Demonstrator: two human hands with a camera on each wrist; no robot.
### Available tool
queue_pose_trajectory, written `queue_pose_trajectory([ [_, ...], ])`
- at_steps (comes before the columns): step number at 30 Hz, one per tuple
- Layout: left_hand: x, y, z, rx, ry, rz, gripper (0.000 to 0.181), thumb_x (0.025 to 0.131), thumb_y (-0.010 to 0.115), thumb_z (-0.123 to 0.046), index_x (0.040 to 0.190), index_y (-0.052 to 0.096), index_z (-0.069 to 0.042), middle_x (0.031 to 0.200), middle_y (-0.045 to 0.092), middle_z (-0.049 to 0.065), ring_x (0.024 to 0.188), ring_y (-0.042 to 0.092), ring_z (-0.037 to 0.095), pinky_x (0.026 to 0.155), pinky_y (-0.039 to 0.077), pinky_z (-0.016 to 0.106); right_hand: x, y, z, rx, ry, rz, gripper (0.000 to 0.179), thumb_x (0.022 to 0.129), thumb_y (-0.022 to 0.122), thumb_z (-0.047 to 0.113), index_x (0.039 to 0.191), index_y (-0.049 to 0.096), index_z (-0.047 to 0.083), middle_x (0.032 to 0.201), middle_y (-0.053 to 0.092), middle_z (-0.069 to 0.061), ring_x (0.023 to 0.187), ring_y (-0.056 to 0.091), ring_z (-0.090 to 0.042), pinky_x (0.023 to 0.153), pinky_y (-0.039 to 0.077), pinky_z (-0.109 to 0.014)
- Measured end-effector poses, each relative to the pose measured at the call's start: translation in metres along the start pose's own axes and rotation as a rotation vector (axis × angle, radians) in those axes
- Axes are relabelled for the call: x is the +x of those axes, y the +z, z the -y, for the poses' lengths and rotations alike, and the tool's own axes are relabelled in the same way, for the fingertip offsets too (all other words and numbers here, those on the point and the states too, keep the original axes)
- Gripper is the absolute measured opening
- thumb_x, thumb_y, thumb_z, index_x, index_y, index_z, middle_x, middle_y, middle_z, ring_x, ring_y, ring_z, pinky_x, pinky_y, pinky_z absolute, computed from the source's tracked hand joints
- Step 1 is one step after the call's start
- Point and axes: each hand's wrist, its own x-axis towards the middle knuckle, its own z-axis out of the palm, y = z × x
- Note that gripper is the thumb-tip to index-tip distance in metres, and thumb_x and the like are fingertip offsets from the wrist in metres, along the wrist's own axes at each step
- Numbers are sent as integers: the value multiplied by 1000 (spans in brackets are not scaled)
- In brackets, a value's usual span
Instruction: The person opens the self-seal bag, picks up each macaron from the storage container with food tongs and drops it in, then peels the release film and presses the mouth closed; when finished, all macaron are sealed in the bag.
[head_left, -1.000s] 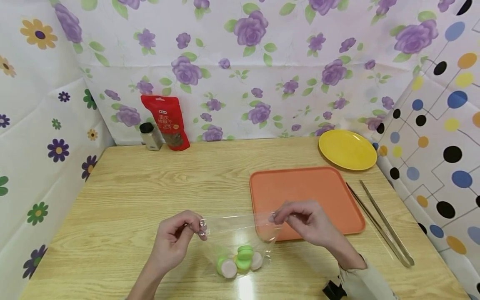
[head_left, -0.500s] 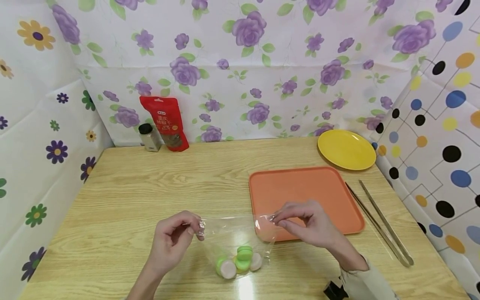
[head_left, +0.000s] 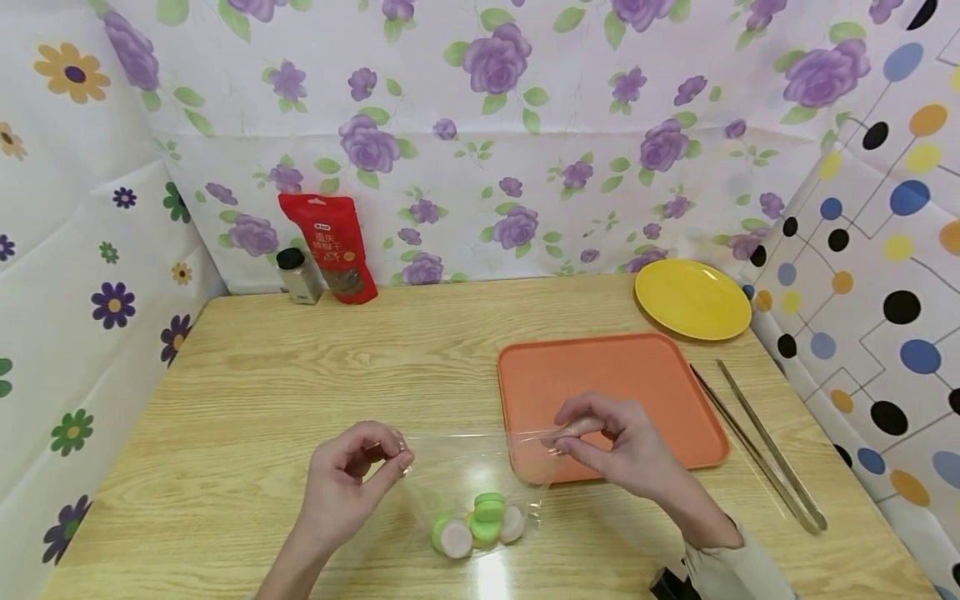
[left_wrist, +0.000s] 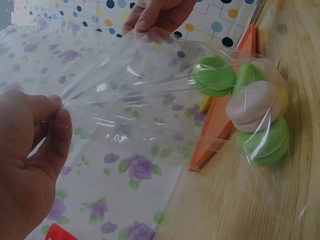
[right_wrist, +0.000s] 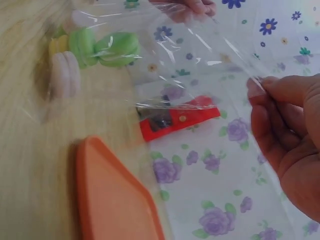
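Observation:
A clear plastic bag (head_left: 480, 471) is stretched between my two hands at the front of the table. In its bottom lie several macarons, among them a green one (head_left: 489, 507) and a pale pink one (head_left: 456, 539), with a bit of yellow behind them. My left hand (head_left: 348, 475) pinches the bag's top left corner between thumb and fingers. At the opposite top corner, my right hand (head_left: 622, 442) pinches the film, overlapping the tray in the head view. Both wrist views show the film pulled taut from the fingertips, with green macarons (left_wrist: 214, 76) through it.
An orange tray (head_left: 600, 375) lies right of centre, with metal tongs (head_left: 765, 450) beside it. A yellow plate (head_left: 693, 300) sits at the back right. A black-capped jar (head_left: 300, 275) and a red pouch (head_left: 341, 246) stand at the back left against the flowered cloth.
The left thumb has shifted forward to the fingertips along the bag's edge. The right fingers have lifted slightly and changed their hold on the film. The macarons stay in the bag's bottom.

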Motion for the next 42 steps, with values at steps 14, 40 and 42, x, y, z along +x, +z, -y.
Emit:
queue_pose_trajectory([
  [14, -4, 12, -3, 100, 155, -20, 36, 92, 72, -6, 115, 54, 16, 92, 65, 14, 83, 67, 16, 76, 56, 23, 84, 65, 54, -586, 10, 465, 12, 93, 73, 28, 90, 73, 17, 80, 66, 11, 70, 58, -2, 62, 48, -17],
  [40, -5, 4, -18, 132, -240, 0, 15, 83, 70, 17, 88, 75, 4, 81, 74, 12, 69, 72, 18, 65, 60, 30, 28, -2, 38, -376, 112, 301, 13, 92, 73, 6, 84, 71, 15, 73, 64, 13, 59, 52, 4, 51, 47, -17],
  [42, -5, 2, -18, 125, -236, 13, 15, 84, 68, 18, 90, 74, 5, 81, 74, 13, 70, 72, 19, 66, 61, 32, 24, -5, 38, -366, 123, 285, 13, 92, 72, 6, 85, 71, 17, 75, 65, 13, 62, 55, 3, 53, 49, -18],
])
